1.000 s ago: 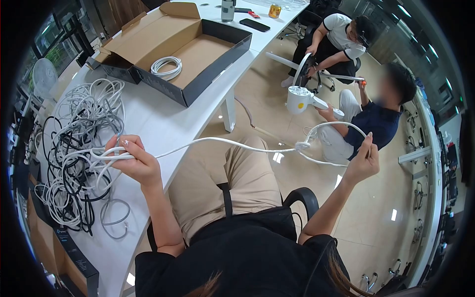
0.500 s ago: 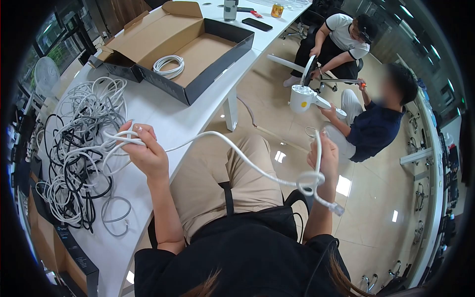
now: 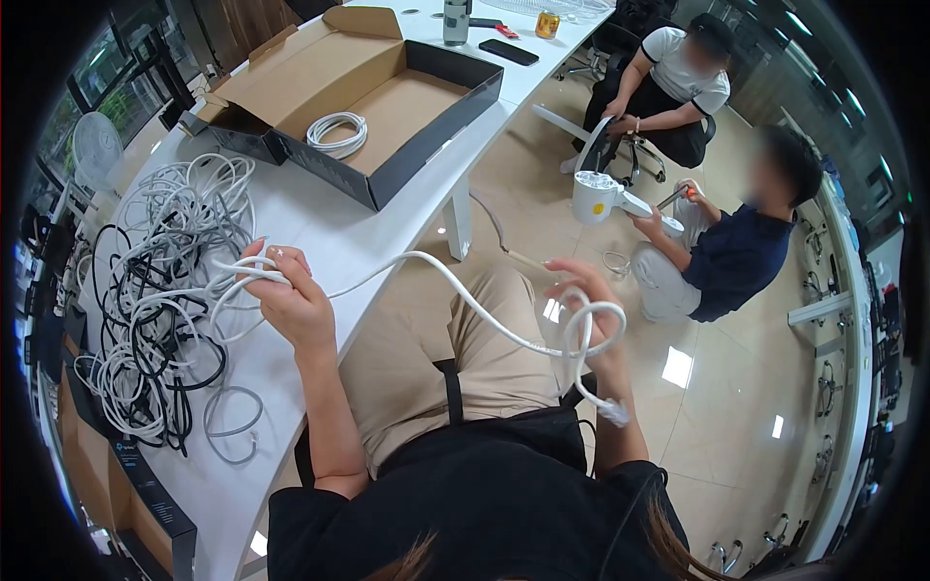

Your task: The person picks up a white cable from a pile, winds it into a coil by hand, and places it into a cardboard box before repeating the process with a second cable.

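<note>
My left hand [image 3: 291, 298] is closed around loops of white cable over the table's edge, just right of a tangled heap of white, grey and black cables [image 3: 155, 310]. From it the white cable [image 3: 463, 290] arcs across above my lap to my right hand [image 3: 593, 300]. There the cable forms a loose loop against the fingers, which are spread and curved around it; whether they grip it is unclear. The clear plug end [image 3: 612, 412] hangs below that hand. One coiled white cable [image 3: 337, 135] lies in the open cardboard box [image 3: 407, 107].
Two people sit ahead on the right, one [image 3: 686, 82] with a round part, the other [image 3: 741, 252] beside a white device [image 3: 595, 197]. On the table [image 3: 339, 228] are a phone [image 3: 509, 51], a can [image 3: 547, 24] and a bottle. Another box [image 3: 145, 494] is at lower left.
My right hand has moved left and its fingers have opened out from a closed grip. The cable loop and plug have shifted left with it. My left hand keeps its hold.
</note>
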`<state>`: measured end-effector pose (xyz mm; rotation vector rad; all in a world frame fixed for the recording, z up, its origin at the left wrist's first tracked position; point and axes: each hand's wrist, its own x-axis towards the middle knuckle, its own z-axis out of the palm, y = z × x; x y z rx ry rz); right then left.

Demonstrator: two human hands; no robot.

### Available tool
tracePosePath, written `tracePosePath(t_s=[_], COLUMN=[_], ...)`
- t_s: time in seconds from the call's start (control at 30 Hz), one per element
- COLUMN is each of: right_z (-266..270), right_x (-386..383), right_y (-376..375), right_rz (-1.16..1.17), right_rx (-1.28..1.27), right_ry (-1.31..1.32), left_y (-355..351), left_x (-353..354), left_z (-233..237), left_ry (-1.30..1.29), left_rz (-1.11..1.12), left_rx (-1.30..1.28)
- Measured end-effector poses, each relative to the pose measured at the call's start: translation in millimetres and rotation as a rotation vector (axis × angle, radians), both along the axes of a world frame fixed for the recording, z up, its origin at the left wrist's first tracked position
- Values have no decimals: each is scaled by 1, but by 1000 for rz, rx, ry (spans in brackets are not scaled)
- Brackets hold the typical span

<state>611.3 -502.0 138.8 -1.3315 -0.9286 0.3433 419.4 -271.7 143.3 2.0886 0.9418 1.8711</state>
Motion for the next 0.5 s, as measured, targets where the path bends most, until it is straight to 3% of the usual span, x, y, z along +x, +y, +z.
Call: tracePosePath(t_s=[0.07, 0.2, 0.23, 0.33, 0.47, 0.5], right_z=[4, 14, 15, 13, -33, -46], right_x=[-4, 5, 5, -2, -7, -10], right_y=[-2, -18, -20, -14, -3, -1], right_rz=[-4, 434, 500, 525, 667, 606], right_rx=[-15, -53, -57, -207, -376, -407], right_ry=[-225, -280, -192, -158, -162, -163], left_y=[1, 1, 2, 2, 3, 4], left_x=[0, -1, -1, -2, -3, -3], left_z=[0, 0, -1, 0, -3, -3], left_ry=[-6, -9, -16, -20, -21, -18], left_rz=[28, 42, 42, 63, 67, 72], left_rx=[-29, -86, -88, -95, -64, -58])
